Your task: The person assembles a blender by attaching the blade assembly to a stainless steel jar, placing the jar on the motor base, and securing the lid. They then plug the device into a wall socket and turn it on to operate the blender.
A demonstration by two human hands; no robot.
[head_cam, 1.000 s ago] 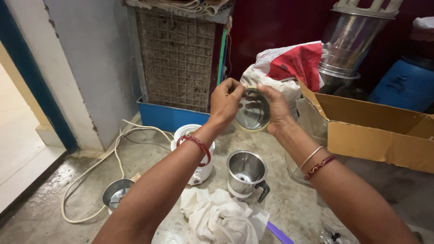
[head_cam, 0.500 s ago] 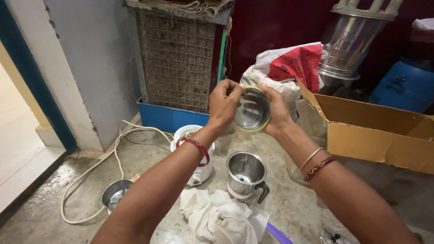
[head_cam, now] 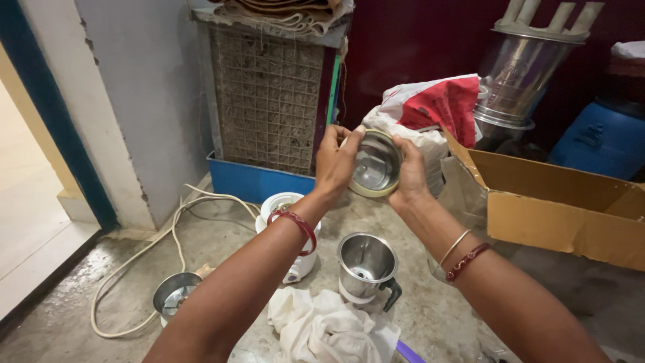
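I hold a small steel jar up in front of me with both hands, its open mouth facing me. My left hand grips its left rim and my right hand cups its right side. Below on the floor stands a steel mixer jar with a black handle. A white mixer base sits to its left, partly hidden by my left forearm. A crumpled white cloth lies in front of them.
A smaller steel jar sits at the lower left beside a white cord. An air cooler stands behind, a cardboard box at the right, a red and white sack behind my hands.
The jar and both hands have shifted slightly; the jar's mouth has turned a little more toward me. Nothing on the floor moved.
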